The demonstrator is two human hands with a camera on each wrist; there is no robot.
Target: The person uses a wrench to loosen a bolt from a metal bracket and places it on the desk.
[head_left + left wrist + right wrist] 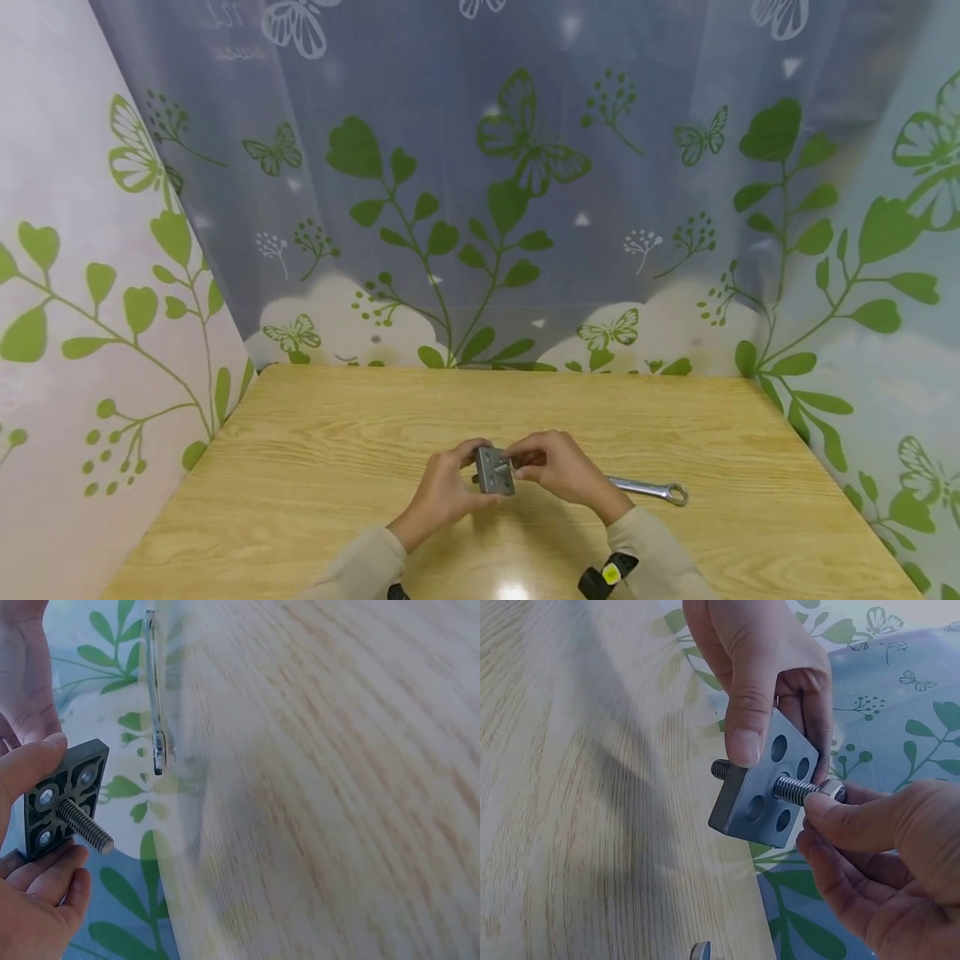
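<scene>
My left hand (444, 490) grips a small square grey metal plate (487, 482) by its edges, above the table. Round holes pierce the plate's face (756, 807) in the right wrist view. A threaded bolt (796, 790) passes through its centre. With thumb and fingers, my right hand (561, 468) pinches the bolt by its hex head. Seen from the left wrist, the bolt's threaded end (88, 829) sticks out well beyond the plate's other face, which has recesses around its holes.
A shiny wrench (651, 488) with a ring end lies on the wooden table (337, 425), just right of my right hand. Patterned curtains (450, 250) with green leaves and butterflies stand behind the table and along both sides.
</scene>
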